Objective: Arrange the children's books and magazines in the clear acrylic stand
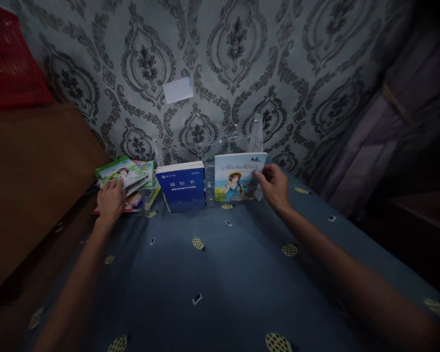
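Note:
My right hand (275, 186) pinches the right edge of a thin picture book (236, 178), which stands upright with a figure in a yellow hat on its cover. Behind that book is a clear plastic rack (255, 134). A thick dark blue book (183, 190) marked 2022 stands upright to the left, apart from the picture book. Over at the left, my left hand (112, 198) has its fingers curled on a green-covered book (126, 172) on top of a loose pile of books (148, 195). The underside of that grip is hidden.
A blue cloth with pineapple prints covers the table (176, 274). Patterned wallpaper (238, 58) with a white card (178, 90) on it rises behind. At the left stand a brown box (33, 181) and a red basket (12, 63); at the right hangs a tied curtain (377, 137).

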`<act>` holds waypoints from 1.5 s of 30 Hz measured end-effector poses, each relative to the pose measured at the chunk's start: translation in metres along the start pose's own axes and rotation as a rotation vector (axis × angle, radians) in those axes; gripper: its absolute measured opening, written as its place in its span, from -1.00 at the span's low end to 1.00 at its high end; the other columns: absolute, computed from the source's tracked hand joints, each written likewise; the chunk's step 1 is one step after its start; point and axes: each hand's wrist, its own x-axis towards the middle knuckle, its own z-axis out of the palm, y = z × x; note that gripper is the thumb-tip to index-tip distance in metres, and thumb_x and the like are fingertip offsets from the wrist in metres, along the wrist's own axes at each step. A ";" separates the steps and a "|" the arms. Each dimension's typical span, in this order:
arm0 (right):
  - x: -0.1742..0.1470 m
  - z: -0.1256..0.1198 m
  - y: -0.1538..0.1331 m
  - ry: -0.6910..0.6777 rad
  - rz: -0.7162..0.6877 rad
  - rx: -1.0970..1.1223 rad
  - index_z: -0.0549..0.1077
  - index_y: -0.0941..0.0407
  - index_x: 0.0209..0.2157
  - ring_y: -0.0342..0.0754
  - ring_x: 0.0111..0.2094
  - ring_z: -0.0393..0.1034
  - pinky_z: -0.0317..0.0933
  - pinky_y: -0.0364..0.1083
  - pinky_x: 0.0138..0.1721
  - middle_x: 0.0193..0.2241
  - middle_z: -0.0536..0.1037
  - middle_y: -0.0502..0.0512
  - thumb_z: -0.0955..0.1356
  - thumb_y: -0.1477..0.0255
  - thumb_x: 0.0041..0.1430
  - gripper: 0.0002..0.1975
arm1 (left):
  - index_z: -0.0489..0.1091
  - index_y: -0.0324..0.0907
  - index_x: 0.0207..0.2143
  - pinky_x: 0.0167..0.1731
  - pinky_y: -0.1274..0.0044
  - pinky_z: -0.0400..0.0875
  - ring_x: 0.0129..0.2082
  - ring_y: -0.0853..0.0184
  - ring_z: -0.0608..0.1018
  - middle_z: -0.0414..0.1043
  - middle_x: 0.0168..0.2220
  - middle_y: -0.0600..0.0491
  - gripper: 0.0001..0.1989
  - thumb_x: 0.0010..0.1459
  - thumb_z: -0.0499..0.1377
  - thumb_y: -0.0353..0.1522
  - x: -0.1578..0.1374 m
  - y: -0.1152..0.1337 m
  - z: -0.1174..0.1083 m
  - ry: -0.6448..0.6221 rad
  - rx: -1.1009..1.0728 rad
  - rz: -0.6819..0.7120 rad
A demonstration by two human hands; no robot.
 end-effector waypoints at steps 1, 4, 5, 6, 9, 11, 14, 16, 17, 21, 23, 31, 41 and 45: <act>0.001 0.001 -0.001 0.011 -0.007 -0.042 0.38 0.04 -0.34 0.03 -0.38 0.45 0.37 0.04 -0.27 -0.39 0.56 0.07 0.39 0.08 0.12 -0.68 | 0.34 -0.27 0.19 0.13 0.15 0.34 0.24 -0.05 0.36 0.37 0.23 -0.23 -0.55 0.32 -0.05 -0.35 0.000 0.000 0.000 -0.003 -0.001 -0.003; 0.002 0.003 -0.004 0.015 -0.024 -0.135 0.40 0.05 -0.30 0.05 -0.36 0.47 0.37 0.05 -0.26 -0.36 0.59 0.11 0.37 0.16 0.12 -0.74 | 0.34 -0.28 0.19 0.15 0.15 0.32 0.25 -0.05 0.35 0.36 0.23 -0.23 -0.55 0.33 -0.07 -0.36 0.000 -0.001 0.001 -0.009 -0.009 -0.004; 0.000 0.003 -0.004 0.008 -0.030 -0.153 0.41 0.06 -0.29 0.06 -0.35 0.48 0.37 0.05 -0.26 -0.35 0.60 0.12 0.36 0.18 0.12 -0.76 | 0.33 -0.29 0.19 0.15 0.14 0.32 0.25 -0.06 0.35 0.36 0.23 -0.24 -0.54 0.33 -0.08 -0.36 0.000 -0.001 0.001 -0.010 -0.011 -0.003; -0.002 0.004 -0.005 -0.003 -0.035 -0.166 0.41 0.06 -0.28 0.08 -0.34 0.49 0.38 0.06 -0.25 -0.33 0.61 0.14 0.35 0.20 0.11 -0.77 | 0.33 -0.29 0.20 0.15 0.13 0.31 0.25 -0.06 0.35 0.36 0.24 -0.24 -0.54 0.33 -0.08 -0.36 0.000 0.000 0.001 -0.012 -0.011 -0.001; -0.010 0.009 -0.006 -0.058 -0.032 -0.187 0.44 0.08 -0.27 0.11 -0.32 0.51 0.38 0.08 -0.23 -0.32 0.62 0.18 0.33 0.25 0.10 -0.78 | 0.33 -0.31 0.20 0.13 0.12 0.32 0.24 -0.07 0.35 0.35 0.24 -0.26 -0.53 0.34 -0.10 -0.36 0.000 0.000 0.001 -0.018 -0.004 0.001; -0.016 0.013 -0.007 -0.102 -0.009 -0.187 0.46 0.09 -0.27 0.12 -0.32 0.51 0.39 0.09 -0.22 -0.33 0.63 0.20 0.33 0.25 0.10 -0.77 | 0.33 -0.30 0.19 0.13 0.12 0.33 0.24 -0.07 0.36 0.35 0.24 -0.25 -0.54 0.34 -0.10 -0.36 0.000 0.000 0.001 -0.013 0.000 -0.001; -0.023 0.020 -0.007 -0.127 0.021 -0.167 0.49 0.10 -0.22 0.13 -0.29 0.53 0.40 0.10 -0.20 -0.31 0.64 0.20 0.33 0.25 0.10 -0.74 | 0.34 -0.27 0.19 0.15 0.14 0.32 0.24 -0.04 0.36 0.37 0.23 -0.24 -0.55 0.33 -0.07 -0.36 0.000 -0.001 0.002 -0.003 -0.005 0.000; -0.025 0.023 -0.006 -0.121 0.024 -0.161 0.50 0.09 -0.20 0.13 -0.28 0.52 0.41 0.10 -0.20 -0.30 0.64 0.18 0.33 0.25 0.11 -0.73 | 0.34 -0.26 0.19 0.16 0.13 0.32 0.24 -0.04 0.36 0.37 0.22 -0.25 -0.55 0.32 -0.06 -0.37 0.000 -0.001 0.003 0.001 -0.016 0.010; -0.026 0.024 -0.005 -0.117 0.020 -0.161 0.51 0.08 -0.18 0.12 -0.27 0.52 0.42 0.10 -0.19 -0.30 0.64 0.17 0.33 0.26 0.12 -0.72 | 0.35 -0.27 0.19 0.15 0.13 0.33 0.24 -0.04 0.36 0.37 0.22 -0.26 -0.55 0.32 -0.05 -0.37 0.000 -0.001 0.003 0.004 -0.020 0.014; -0.028 0.025 0.002 -0.071 -0.017 -0.165 0.53 0.09 -0.14 0.10 -0.25 0.50 0.43 0.11 -0.17 -0.22 0.60 0.19 0.32 0.25 0.13 -0.69 | 0.35 -0.27 0.18 0.13 0.11 0.35 0.23 -0.05 0.37 0.39 0.20 -0.27 -0.55 0.31 -0.05 -0.38 0.000 0.000 0.002 0.007 -0.008 0.008; -0.029 0.025 0.005 -0.046 -0.027 -0.184 0.54 0.10 -0.15 0.07 -0.28 0.49 0.44 0.11 -0.18 -0.20 0.57 0.20 0.32 0.24 0.13 -0.67 | 0.35 -0.28 0.17 0.12 0.12 0.36 0.23 -0.06 0.38 0.39 0.20 -0.26 -0.56 0.32 -0.05 -0.36 0.000 0.001 0.001 0.005 -0.004 0.005; -0.024 0.028 0.006 -0.039 0.012 -0.118 0.52 0.12 -0.21 0.09 -0.26 0.47 0.42 0.10 -0.21 -0.25 0.55 0.19 0.32 0.21 0.11 -0.68 | 0.35 -0.30 0.17 0.12 0.15 0.37 0.22 -0.04 0.39 0.38 0.21 -0.26 -0.56 0.33 -0.06 -0.36 0.000 0.000 0.001 0.002 0.031 0.017; -0.014 0.027 0.005 -0.139 0.115 0.090 0.36 0.06 -0.34 0.01 -0.41 0.43 0.39 0.03 -0.34 -0.38 0.50 0.06 0.33 0.19 0.03 -0.76 | 0.34 -0.28 0.18 0.11 0.18 0.39 0.20 -0.03 0.41 0.38 0.21 -0.24 -0.56 0.32 -0.05 -0.36 0.000 -0.001 0.002 -0.008 0.049 0.012; -0.013 0.028 0.003 -0.117 0.100 0.077 0.36 0.05 -0.36 0.02 -0.40 0.44 0.39 0.03 -0.34 -0.40 0.51 0.06 0.33 0.20 0.03 -0.78 | 0.35 -0.25 0.17 0.11 0.18 0.38 0.21 -0.02 0.40 0.38 0.21 -0.23 -0.57 0.33 -0.05 -0.35 0.001 -0.002 0.006 0.013 0.033 0.011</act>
